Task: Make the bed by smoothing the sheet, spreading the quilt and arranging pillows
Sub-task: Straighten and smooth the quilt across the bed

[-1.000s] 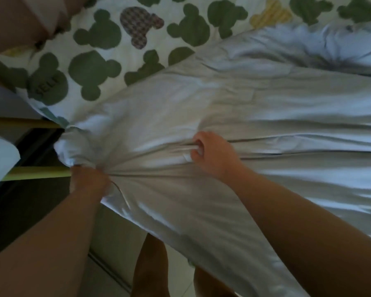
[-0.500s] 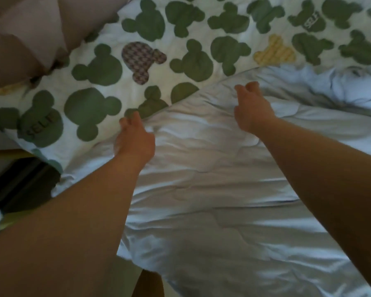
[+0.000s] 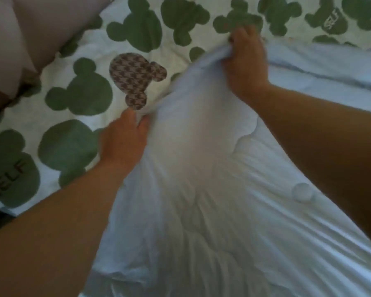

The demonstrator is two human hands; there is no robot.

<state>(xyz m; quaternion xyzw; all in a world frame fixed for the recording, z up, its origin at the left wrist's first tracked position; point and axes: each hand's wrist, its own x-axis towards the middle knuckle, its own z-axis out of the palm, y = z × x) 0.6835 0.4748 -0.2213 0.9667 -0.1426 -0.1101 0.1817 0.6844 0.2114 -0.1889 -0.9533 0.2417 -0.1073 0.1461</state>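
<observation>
Quilt [image 3: 201, 189] edge gripped, left hand [image 3: 124, 142], right hand [image 3: 246, 63]

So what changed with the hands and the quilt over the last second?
A second ago both hands gripped the quilt near the bed's edge; half a second ago they lay open on its upper edge. Now the left hand and right hand have closed on that edge, bunching and lifting it up the bed. The green-patterned sheet stays spread underneath, the pink pillow in its corner.
</observation>
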